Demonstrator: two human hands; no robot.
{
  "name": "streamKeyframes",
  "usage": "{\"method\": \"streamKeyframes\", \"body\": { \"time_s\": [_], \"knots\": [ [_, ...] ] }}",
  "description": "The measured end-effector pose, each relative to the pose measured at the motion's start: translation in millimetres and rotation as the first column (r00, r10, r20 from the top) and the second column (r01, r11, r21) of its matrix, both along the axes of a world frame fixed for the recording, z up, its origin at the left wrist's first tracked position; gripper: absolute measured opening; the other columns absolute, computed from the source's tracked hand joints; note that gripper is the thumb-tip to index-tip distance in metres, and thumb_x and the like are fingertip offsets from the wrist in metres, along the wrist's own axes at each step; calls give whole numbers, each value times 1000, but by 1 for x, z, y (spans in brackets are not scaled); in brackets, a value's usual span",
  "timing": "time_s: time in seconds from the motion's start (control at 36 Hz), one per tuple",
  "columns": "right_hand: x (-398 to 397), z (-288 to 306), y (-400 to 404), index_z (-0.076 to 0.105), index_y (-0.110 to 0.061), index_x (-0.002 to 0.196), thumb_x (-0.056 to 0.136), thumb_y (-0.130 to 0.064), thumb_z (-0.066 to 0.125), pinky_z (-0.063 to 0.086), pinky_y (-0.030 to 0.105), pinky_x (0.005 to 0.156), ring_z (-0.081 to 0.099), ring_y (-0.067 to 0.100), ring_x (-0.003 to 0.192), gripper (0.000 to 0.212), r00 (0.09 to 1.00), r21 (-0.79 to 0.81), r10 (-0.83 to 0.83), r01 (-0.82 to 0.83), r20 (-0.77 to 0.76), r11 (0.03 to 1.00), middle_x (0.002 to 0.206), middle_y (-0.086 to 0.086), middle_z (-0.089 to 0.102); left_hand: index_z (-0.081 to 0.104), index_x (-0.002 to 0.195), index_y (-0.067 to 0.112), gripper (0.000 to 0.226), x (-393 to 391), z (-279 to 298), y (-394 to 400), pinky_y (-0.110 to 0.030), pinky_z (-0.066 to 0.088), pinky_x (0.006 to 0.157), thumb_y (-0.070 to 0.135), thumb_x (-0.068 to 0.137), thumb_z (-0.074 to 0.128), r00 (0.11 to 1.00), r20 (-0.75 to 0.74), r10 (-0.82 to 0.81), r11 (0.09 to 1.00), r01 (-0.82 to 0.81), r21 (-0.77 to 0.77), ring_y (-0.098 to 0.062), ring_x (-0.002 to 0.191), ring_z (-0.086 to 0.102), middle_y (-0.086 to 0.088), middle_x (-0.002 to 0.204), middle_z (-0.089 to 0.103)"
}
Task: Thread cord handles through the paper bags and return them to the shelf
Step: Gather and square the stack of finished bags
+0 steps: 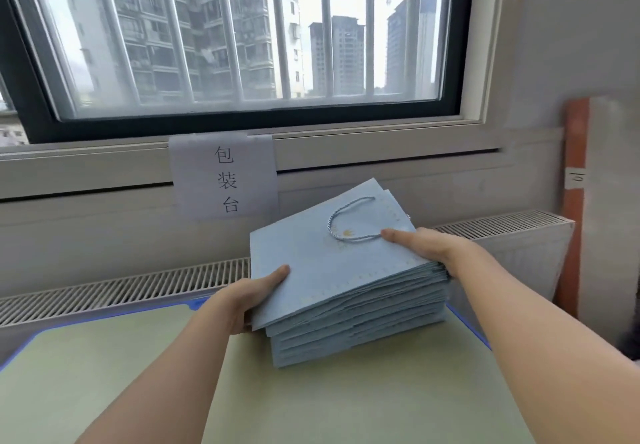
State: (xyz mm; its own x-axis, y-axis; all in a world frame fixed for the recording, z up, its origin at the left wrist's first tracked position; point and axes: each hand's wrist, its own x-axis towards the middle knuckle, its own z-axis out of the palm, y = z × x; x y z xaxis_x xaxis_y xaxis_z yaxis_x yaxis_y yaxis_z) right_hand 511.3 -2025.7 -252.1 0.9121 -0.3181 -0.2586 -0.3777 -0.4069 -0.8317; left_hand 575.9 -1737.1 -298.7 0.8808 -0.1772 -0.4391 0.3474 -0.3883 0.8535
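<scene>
Stack of paper bags (349, 291) sits on the table (138, 367), left hand (242, 299) at its near-left, right hand (426, 246) at its right, a cord handle (349, 221) on top.

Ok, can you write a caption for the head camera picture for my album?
Two hands, left and right, grip a stack of blue paper bags over a green table by the window.

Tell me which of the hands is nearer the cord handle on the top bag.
Right. The right hand grips the stack's right edge, its thumb lying across one end of the cord handle. The left hand grips the stack's near-left corner, well clear of the cord.
</scene>
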Motion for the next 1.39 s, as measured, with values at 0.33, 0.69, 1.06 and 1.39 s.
{"method": "streamKeyframes", "body": {
  "time_s": [0.33,0.69,1.06,1.39],
  "knots": [
    [-49,24,28,66,-16,105,88,-42,62,54,19,55,71,13,70,32,942,45,297,-293,-157,955,89,1,76,68,106,5,65,-169,-14,59,-33,56,67,58,70,76,990,-41,-133,961,119,-249,-26,78,70,-13,94,74],
    [-59,25,48,60,-16,127,37,-58,89,54,31,81,66,22,108,104,846,36,485,-490,-221,871,117,5,69,69,104,38,55,-193,90,94,-24,54,79,71,61,67,726,599,-337,929,360,86,-10,94,68,4,103,74],
    [-121,-4,99,-3,-29,152,49,-69,74,18,48,117,10,22,147,135,817,10,-249,286,520,958,161,0,7,63,124,24,64,-91,45,63,-42,48,103,60,72,76,893,-24,-450,887,449,107,-21,108,68,0,116,72],
    [-137,-42,104,63,-12,118,75,-48,71,55,37,70,72,27,86,57,958,695,-183,-23,221,719,103,12,73,67,119,17,84,-123,26,77,-38,50,99,74,57,72,938,-65,-341,939,343,20,-17,105,69,-1,112,73]
  ]
}}
